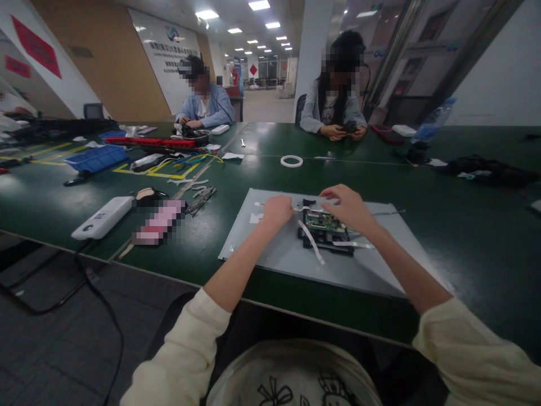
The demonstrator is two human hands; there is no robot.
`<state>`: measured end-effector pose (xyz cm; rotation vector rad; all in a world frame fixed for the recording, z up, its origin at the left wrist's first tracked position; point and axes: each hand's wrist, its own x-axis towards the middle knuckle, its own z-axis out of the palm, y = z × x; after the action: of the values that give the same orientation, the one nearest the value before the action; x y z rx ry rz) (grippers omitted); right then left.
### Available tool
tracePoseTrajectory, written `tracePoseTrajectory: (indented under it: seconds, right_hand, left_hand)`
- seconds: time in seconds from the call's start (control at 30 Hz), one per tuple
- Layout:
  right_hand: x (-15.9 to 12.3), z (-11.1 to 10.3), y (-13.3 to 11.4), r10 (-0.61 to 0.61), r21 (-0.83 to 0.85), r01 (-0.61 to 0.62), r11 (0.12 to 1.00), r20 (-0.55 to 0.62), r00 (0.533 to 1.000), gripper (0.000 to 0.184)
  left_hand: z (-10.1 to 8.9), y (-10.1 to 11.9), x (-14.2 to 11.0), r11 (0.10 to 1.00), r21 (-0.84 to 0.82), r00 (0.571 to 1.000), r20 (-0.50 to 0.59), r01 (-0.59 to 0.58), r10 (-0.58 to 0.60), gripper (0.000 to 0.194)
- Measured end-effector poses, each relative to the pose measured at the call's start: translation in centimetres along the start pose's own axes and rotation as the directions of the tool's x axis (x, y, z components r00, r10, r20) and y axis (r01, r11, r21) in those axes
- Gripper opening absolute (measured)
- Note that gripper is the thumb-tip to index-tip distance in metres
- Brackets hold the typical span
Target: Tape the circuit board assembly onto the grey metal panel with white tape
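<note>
The green circuit board (324,221) lies between the two hands, to the right of the left hand (276,211) and just under and to the near side of the right hand (343,207), which is the nearer of the two. Its long axis runs roughly left to right, the right end slightly closer to the person. The left hand's fingers are curled in beside a white flat strip (311,209) at the board's far edge; whether they pinch it I cannot tell. The right hand is arched, thumb and forefinger parted, with no clear grip on anything. The board, dotted with small components, sits in a black frame (301,241) on a grey panel (270,248) on the green desk (236,208); more pale strips splay out around it.
</note>
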<state>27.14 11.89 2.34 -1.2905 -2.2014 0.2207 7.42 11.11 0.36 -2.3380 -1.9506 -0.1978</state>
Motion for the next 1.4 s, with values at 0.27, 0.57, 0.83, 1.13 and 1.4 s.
tracePoseTrajectory:
  seconds: [0.27,0.57,0.83,1.13,1.4]
  right_hand:
    - [-8.1,0.1,-7.4,-0.597,0.064,0.638,0.768,0.434,0.675,0.051]
    - [-8.2,1.3,-6.0,-0.415,-0.067,0.476,0.877,0.396,0.819,0.047]
    - [-4.9,2.6,-2.0,-0.179,-0.283,0.245,0.927,0.239,0.954,0.045]
    - [-1.7,2.4,4.9,0.213,-0.425,-0.181,0.887,0.028,0.977,0.051]
    - [-2.2,0.0,11.2,0.440,-0.423,-0.459,0.781,-0.148,0.886,0.056]
  left_hand:
    - [-0.9,-0.3,-0.4,0.999,0.007,0.999,-0.010,0.041,-0.041,0.028]
    - [-2.6,-0.9,-0.7,0.994,0.009,0.986,-0.130,0.107,-0.105,0.030]
    - [-3.2,-1.0,-0.9,0.989,-0.010,0.978,-0.150,0.148,-0.148,0.029]
    - [-2.5,-1.2,-0.8,0.995,-0.069,0.985,-0.155,0.068,-0.078,0.028]
    - [-2.0,-0.8,-1.1,0.986,-0.165,0.996,-0.086,0.003,-0.017,0.029]
